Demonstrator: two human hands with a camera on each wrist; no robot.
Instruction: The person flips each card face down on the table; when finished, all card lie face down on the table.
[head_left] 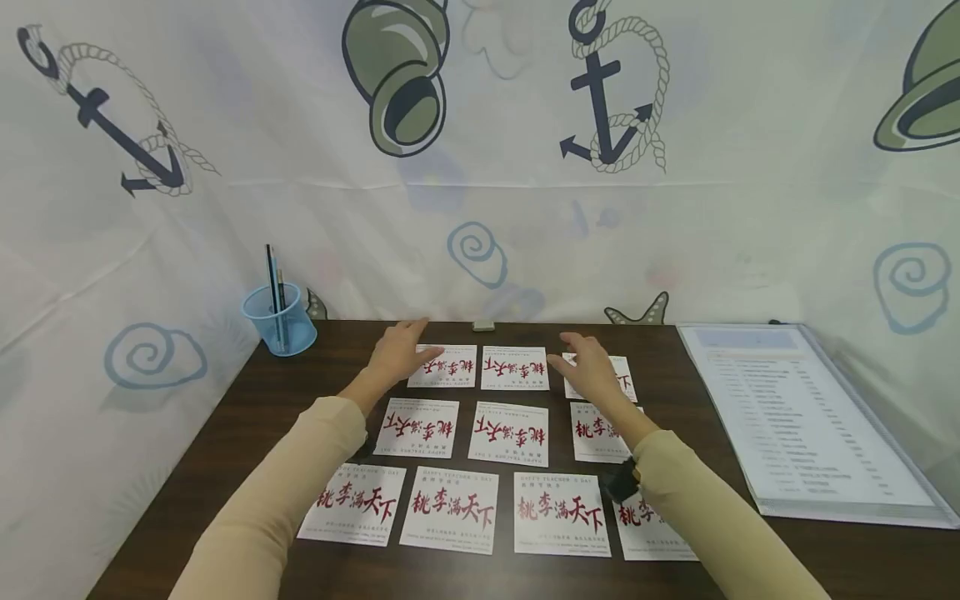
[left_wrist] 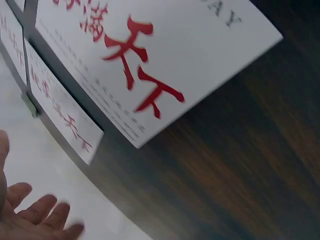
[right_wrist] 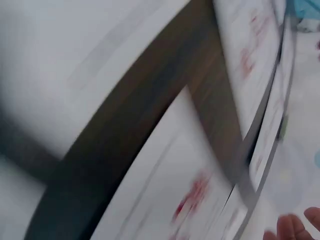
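Square white cards with red Chinese characters lie in three rows on the dark wooden table [head_left: 337, 367]. My left hand [head_left: 397, 354] is over the left edge of the back-left card [head_left: 450, 375]; its fingers look spread and hold nothing in the left wrist view. The back-middle card [head_left: 515, 379] lies between my hands. Over the back-right card [head_left: 622, 375], my right hand [head_left: 588, 367] partly covers it, fingers loosely extended. The right sleeve and a wrist camera hide parts of the right-hand cards in the middle and front rows. Back and left-middle cards show their writing upside down.
A light blue mesh pen cup [head_left: 296, 333] with pens stands at the table's back left. To the right lies a clear-edged board with a printed sheet [head_left: 810, 417]. A small grey block [head_left: 483, 326] sits at the back edge, before a patterned curtain [head_left: 720, 217].
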